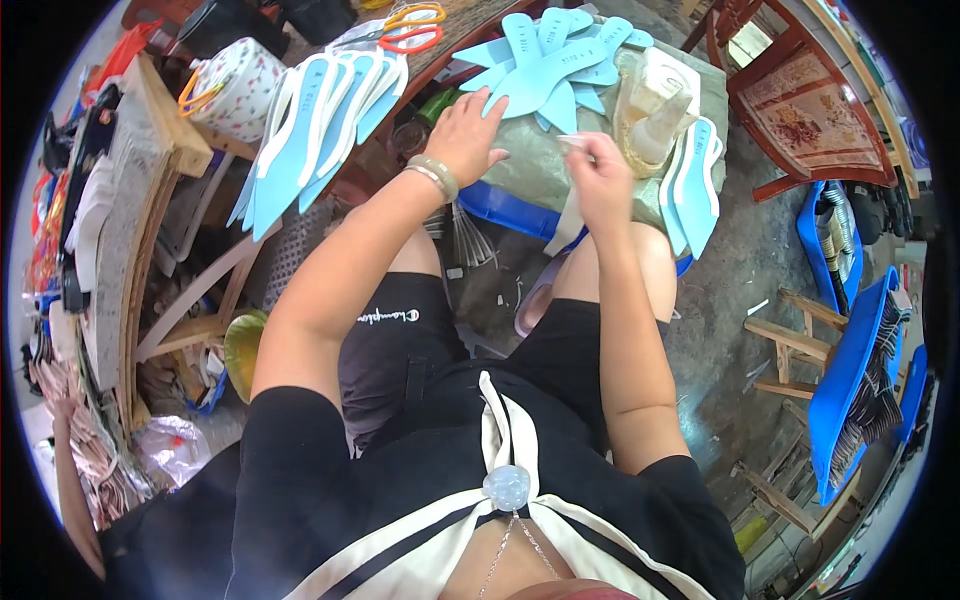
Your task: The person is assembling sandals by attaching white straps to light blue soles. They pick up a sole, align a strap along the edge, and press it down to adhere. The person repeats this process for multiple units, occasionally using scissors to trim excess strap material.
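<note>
My left hand (pixel 462 142), with a bangle at the wrist, reaches over a green-grey covered work surface (pixel 520 165). Its fingers are spread, the tips at the edge of a fanned pile of light-blue insole-shaped pieces (pixel 540 80). My right hand (pixel 603 185) is closed in a pinch, slightly blurred, with a thin white piece (pixel 570 140) poking out at the fingertips. Below that hand hangs a white strip (pixel 568 225); whether it joins the piece I cannot tell. Right of the hand stands a cloudy, yellow-stained plastic container (pixel 655 115).
White-edged blue insole pieces (pixel 320 120) overlap at the left, with others (pixel 692 185) at the surface's right edge. Orange-handled scissors (pixel 410 28) lie at the back. A wooden chair (pixel 805 100) and a blue tray (pixel 850 400) of dark pieces stand right. Scraps litter the floor.
</note>
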Tool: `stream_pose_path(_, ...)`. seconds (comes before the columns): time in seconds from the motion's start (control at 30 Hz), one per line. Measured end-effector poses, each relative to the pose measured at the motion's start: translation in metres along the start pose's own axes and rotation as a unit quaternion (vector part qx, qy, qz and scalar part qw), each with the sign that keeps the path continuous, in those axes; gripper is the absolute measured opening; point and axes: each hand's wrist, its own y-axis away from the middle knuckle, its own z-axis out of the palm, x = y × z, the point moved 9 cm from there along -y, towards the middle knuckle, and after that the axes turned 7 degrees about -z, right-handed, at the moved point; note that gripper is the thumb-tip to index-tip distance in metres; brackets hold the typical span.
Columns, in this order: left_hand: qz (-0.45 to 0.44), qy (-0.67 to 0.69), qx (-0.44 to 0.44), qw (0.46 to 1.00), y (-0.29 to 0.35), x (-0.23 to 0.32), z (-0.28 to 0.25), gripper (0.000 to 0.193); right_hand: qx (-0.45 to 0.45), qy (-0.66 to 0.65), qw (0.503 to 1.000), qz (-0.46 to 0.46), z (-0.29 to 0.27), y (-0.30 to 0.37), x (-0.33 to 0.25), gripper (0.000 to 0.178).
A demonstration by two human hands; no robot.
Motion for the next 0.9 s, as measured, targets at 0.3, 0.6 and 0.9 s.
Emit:
stream_pose_path(0.3, 0.094, -0.088, -0.158, 0.979, -0.055, -0.02, 0.073, 0.028, -0.137, 0.386, 0.897, -0.166, 0.077, -0.035, 0.052, 0.017)
stream_pose_path(0.6, -0.151, 0.391, -0.027, 0.908, -0.127, -0.082, -0.022, 0.027, -0.145, 0.4, 0.894, -0.142, 0.082, -0.033, 0.062, 0.019)
stream_pose_path(0.9, -0.21, 0.748, -0.032, 0.629, -0.038, -0.026, -0.105, 0.027, 0.084, 0.148, 0.951, -0.26, 0.003, -0.027, -0.085, 0.012)
